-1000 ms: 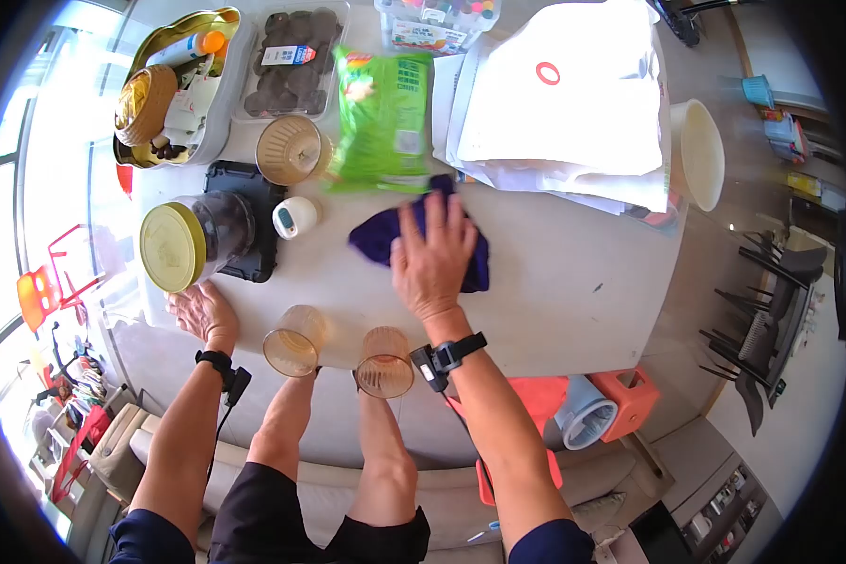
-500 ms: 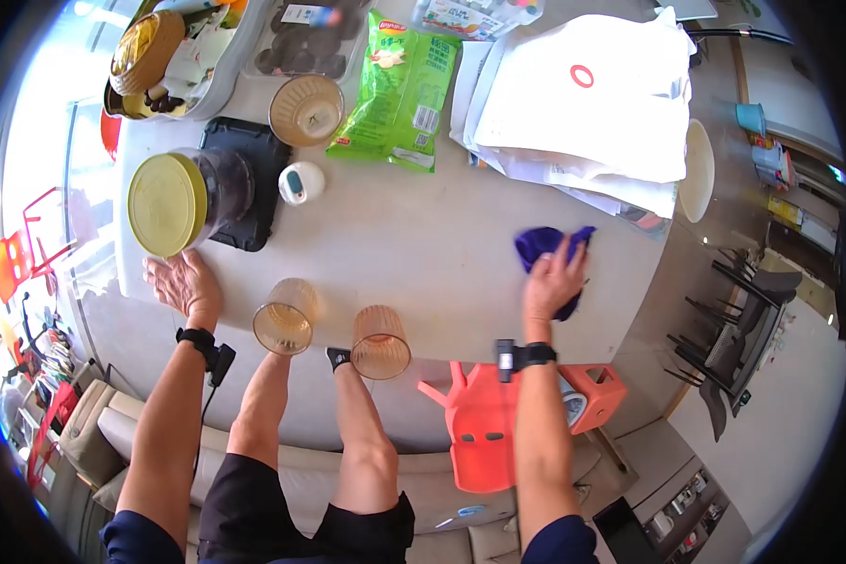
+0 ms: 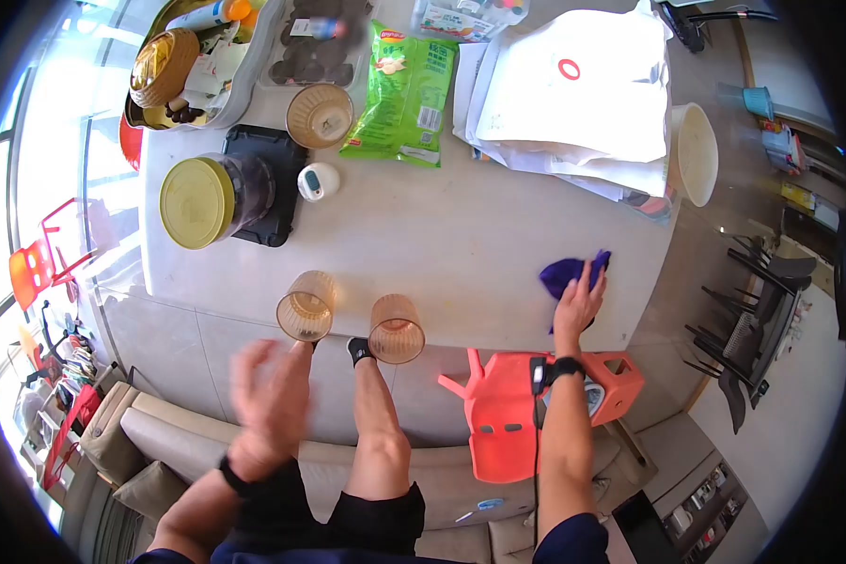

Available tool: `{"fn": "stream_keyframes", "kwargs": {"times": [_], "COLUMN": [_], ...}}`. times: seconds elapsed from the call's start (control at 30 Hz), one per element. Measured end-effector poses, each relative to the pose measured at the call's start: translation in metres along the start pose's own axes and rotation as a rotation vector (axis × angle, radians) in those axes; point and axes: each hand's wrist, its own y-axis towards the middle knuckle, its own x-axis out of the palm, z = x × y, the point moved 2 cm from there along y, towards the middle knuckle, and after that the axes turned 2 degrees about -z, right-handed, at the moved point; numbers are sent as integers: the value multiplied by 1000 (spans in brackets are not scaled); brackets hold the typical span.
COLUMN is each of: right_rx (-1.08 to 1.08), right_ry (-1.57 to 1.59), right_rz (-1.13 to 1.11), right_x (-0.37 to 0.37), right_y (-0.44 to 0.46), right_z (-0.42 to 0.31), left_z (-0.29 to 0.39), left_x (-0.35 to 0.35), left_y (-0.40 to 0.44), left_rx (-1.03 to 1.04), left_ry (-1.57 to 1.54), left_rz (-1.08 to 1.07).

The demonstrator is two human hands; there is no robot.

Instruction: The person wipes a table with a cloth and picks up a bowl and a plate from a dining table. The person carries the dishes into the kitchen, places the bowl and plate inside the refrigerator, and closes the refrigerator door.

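My right hand presses a crumpled purple cloth onto the tabletop near its front right corner, with the cloth bunched under and around the fingers. My left hand is in the air in front of the table, smeared by motion; its fingers look stretched apart and nothing shows in them. Just beyond it, at the table's front edge, is a ribbed amber glass. A second ribbed glass stands to its right. Neither glass is touched by the right hand.
On the white table are a yellow-lidded jar, a black case, a small white device, another glass, a green snack bag and white paper bags. A red chair stands in front, right.
My left hand has lifted off the table beside the jar and moved right and back toward me. My right hand stays on the cloth. The whole view has shifted slightly.
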Motion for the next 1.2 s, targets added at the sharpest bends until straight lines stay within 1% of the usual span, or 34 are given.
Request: {"fn": "stream_keyframes", "kwargs": {"times": [0.03, 0.07, 0.13, 0.17, 0.23, 0.27, 0.33, 0.37, 0.4, 0.43, 0.47, 0.5, 0.57, 0.6, 0.67, 0.77, 0.83, 0.9, 0.97, 1.03, 1.1, 1.13, 1.17, 1.2], "right_rx": [46, 44, 146, 143, 23, 19, 25, 33, 50, 49, 73, 51, 41, 31, -3, -101, -228, -365, -599, -686, -500, -172, -268, -187], "right_ry": [45, 40, 53, 60, 68, 49, 56, 50, -5, 39, 4, 43, 126, 159, 233, 312, 373, 427, 455, 380, 171, 290, 0, -38], "right_rz": [35, 33, 47, 42, 61, 39, 44, 52, 56, 66, 73, 101, 87, 63, 28, -44, -118, -89, -177, -129, -65, -55, 8, 82], "right_x": [5, 8, 11, 10, 8, 6, 9, 8, 12, 11, 13, 14, 7, -1, -14, -25, -26, -18, -23, -27, -33, -24, -11, -8], "right_y": [10, 15, 18, 16, 5, -3, -19, -29, -40, -50, -62, -75, -95, -101, -106, -102, -102, -110, -114, -104, -71, -49, -38, -25], "right_z": [8, 9, 8, 9, 2, -3, -16, -22, -31, -47, -67, -86, -137, -165, -215, -270, -284, -275, -248, -206, -150, -110, -62, -21], "left_z": [18, 33, 62, 67, 58, 50, 44, 42, 38, 36, 43, 49, 61, 65, 67, 43, 19, -1, -34, -71, -112, -134, -156, -176], "left_x": [9, 34, 62, 78, 117, 124, 138, 140, 138, 137, 123, 111, 81, 64, 26, -15, -31, -43, -48, -50, -47, -45, -41, -36], "left_y": [3, 0, 24, 27, 23, 23, 22, 19, 17, 18, 22, 22, 19, 17, 9, -8, -21, -16, -13, -9, -9, -10, -12, -12], "left_rx": [25, 71, 99, 92, 191, 184, 204, 219, 195, 169, 170, 180, 238, 244, 193, 124, 48, -41, -159, -280, -416, -383, -346, -422], "left_ry": [-77, -138, -105, -100, 202, 214, 211, 202, 132, 63, 36, 33, -128, -128, -176, -126, -2, 100, 181, 218, 238, 265, 289, 287], "left_rz": [-261, -316, -544, -545, -509, -509, -610, -612, -533, -454, -427, -430, -252, -255, -218, -194, -97, -24, 28, 70, 95, 112, 128, 145]}}
